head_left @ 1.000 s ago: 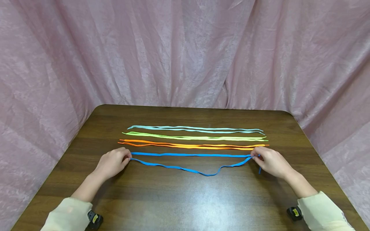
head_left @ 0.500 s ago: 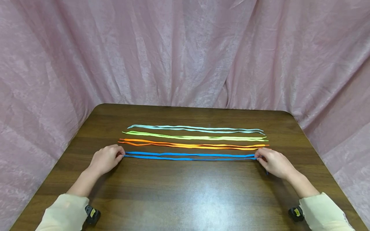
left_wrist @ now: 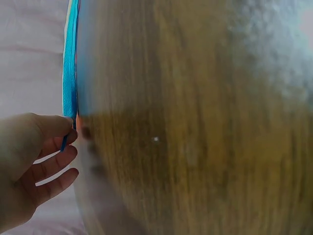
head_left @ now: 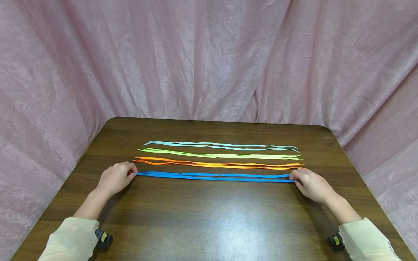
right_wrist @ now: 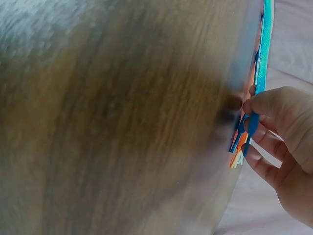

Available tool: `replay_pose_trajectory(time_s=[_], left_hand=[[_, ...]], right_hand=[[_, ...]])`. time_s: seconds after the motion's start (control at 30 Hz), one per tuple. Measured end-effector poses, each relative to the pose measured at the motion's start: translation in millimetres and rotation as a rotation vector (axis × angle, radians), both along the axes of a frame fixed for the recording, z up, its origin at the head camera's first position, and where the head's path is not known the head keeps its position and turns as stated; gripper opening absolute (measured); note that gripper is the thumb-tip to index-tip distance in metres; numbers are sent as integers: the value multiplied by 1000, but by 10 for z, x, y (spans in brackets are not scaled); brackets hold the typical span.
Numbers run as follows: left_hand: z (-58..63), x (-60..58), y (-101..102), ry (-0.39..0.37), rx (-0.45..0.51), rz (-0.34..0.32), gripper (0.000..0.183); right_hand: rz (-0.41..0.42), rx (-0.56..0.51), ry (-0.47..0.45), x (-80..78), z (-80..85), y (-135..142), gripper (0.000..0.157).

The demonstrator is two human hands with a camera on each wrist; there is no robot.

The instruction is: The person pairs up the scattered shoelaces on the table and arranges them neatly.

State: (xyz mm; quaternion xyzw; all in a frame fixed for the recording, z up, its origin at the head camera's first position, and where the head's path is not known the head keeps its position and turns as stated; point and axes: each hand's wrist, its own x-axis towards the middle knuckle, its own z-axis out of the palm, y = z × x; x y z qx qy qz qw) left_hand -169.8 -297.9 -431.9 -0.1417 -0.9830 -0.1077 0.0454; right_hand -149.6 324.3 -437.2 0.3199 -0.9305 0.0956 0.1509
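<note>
Two long strands of blue shoelace (head_left: pixel 215 177) stretch nearly straight between my hands, in front of the other laces. At the left end, my left hand (head_left: pixel 115 178) pinches the strands together between thumb and forefinger. A short blue tip (left_wrist: pixel 63 143) pokes out below that thumb in the left wrist view, with the other fingers loosely bent. My right hand (head_left: pixel 312 185) pinches the strands at the right end, where they lie slightly apart. In the right wrist view, blue lace ends (right_wrist: pixel 252 128) hang past the fingers of that hand.
Behind the blue strands lie orange laces (head_left: pixel 215 165), then yellow-green laces (head_left: pixel 222 156), then pale aqua laces (head_left: pixel 222 146), all roughly parallel. They rest on a dark wooden table (head_left: pixel 183 224). A pink curtain (head_left: pixel 196 58) hangs behind the table.
The front blue strand, slack and wavy a second ago, is now pulled nearly straight. My left hand has moved left and slightly away; my right hand has shifted slightly right.
</note>
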Motion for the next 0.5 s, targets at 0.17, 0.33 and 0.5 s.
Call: replay_pose_trajectory(time_s=[0.17, 0.33, 0.5], left_hand=[[10, -22, -38, -20, -3, 11, 6], [5, -30, -65, -17, -11, 16, 6], [18, -41, -42, -11, -14, 1, 5]], right_hand=[[-26, -1, 16, 2, -8, 46, 27], [-38, -1, 22, -11, -2, 104, 28], [-7, -19, 28, -39, -14, 164, 26]])
